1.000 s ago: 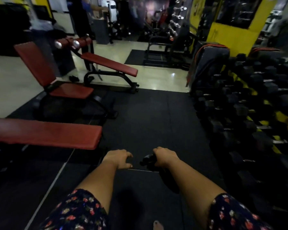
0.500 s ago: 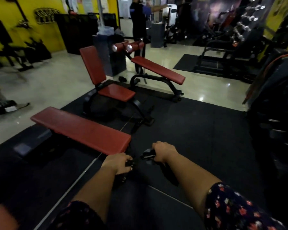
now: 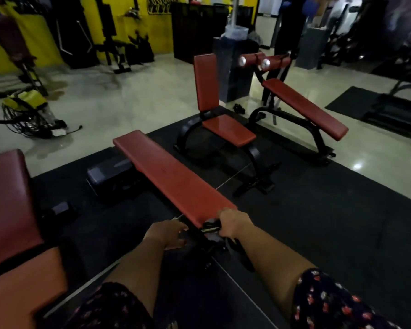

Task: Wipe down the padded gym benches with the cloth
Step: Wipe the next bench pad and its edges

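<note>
Black rubber matting (image 3: 318, 210); long red padded bench (image 3: 176, 179). Right hand (image 3: 234, 225), arm outstretched, grips dark cloth (image 3: 211, 227) at its near end; left hand (image 3: 167, 233) half-curled alongside, hold indiscernible.

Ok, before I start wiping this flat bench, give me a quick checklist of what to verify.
1. Cloth held in the right grip: ok, the fingers curl round it.
2. Cloth at the starting point: ok, it is at the near end of the flat bench.
3. Bench top free of items: ok, nothing lies on it.
4. Left grip out of the wiping path: ok, it is beside the near end, off the top.
5. Left grip holding anything: cannot tell, too blurred.
6. Cloth clean enough: cannot tell, it is dark and blurred.
</note>
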`<state>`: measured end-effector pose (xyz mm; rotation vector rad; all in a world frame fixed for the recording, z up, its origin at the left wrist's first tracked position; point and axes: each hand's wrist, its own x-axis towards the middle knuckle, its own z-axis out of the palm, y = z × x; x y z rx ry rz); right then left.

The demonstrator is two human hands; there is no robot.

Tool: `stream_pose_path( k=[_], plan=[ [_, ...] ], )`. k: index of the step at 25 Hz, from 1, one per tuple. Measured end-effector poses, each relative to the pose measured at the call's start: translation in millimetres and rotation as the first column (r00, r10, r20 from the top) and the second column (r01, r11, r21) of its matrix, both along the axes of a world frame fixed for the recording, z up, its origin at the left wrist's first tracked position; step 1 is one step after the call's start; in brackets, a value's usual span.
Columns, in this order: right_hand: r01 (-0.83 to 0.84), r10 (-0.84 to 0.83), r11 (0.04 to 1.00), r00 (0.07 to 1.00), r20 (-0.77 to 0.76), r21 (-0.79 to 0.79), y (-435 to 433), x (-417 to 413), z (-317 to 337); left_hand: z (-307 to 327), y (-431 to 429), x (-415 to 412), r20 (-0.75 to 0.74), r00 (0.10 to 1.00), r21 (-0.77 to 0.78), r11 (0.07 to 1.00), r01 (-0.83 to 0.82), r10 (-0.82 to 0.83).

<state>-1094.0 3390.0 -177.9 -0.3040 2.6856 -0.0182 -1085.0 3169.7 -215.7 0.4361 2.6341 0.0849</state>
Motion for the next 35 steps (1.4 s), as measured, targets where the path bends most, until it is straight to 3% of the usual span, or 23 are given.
stream_pose_path(
  k=[8, 27, 35],
  plan=[
    [0.055, -0.056, 0.998, 0.998, -0.025, -0.037, -62, -114, -3, -9, -76, -124, 0.022, 0.999, 0.023, 0.999, -0.046, 0.045],
    [-0.004, 0.002, 0.999, 0.999, -0.051, -0.050, -95, -355, 1, 11, -102, -353, 0.003, 0.995, 0.029, 0.994, -0.101, 0.101],
    [0.171, -0.171, 0.984, 0.985, 0.007, -0.049, -88, -413, -16, -7, -100, -445, 0.015, 0.998, 0.055, 0.997, 0.060, -0.061]
  ],
)
